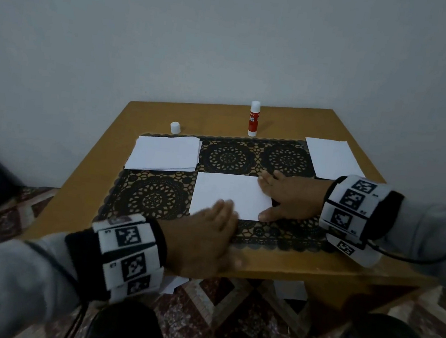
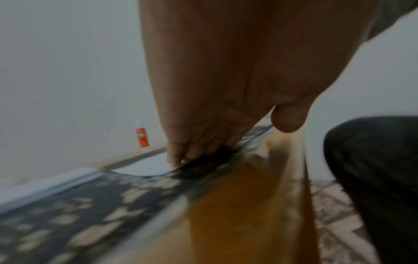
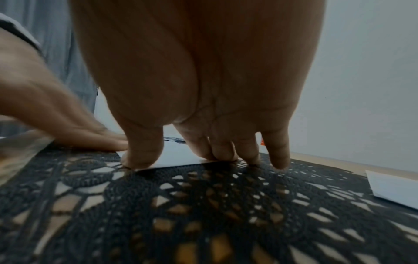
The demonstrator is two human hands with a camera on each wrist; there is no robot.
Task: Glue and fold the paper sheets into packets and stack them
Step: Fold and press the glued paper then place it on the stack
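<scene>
A folded white paper packet (image 1: 227,192) lies on the black lace mat (image 1: 155,197) in the middle of the table. My left hand (image 1: 210,222) lies flat with straight fingers on the packet's near edge (image 2: 149,166). My right hand (image 1: 282,197) presses its right edge with spread straight fingers (image 3: 203,151) and thumb. A pile of white sheets (image 1: 164,153) sits at the left of the mat. One folded white packet (image 1: 333,158) rests at the right. The red and white glue stick (image 1: 253,119) stands uncapped at the back, its white cap (image 1: 175,127) off to the left.
The small wooden table (image 1: 343,269) stands against a plain grey wall. A patterned rug (image 1: 228,320) covers the floor below. My knees in dark trousers (image 2: 380,169) are close to the table's near edge.
</scene>
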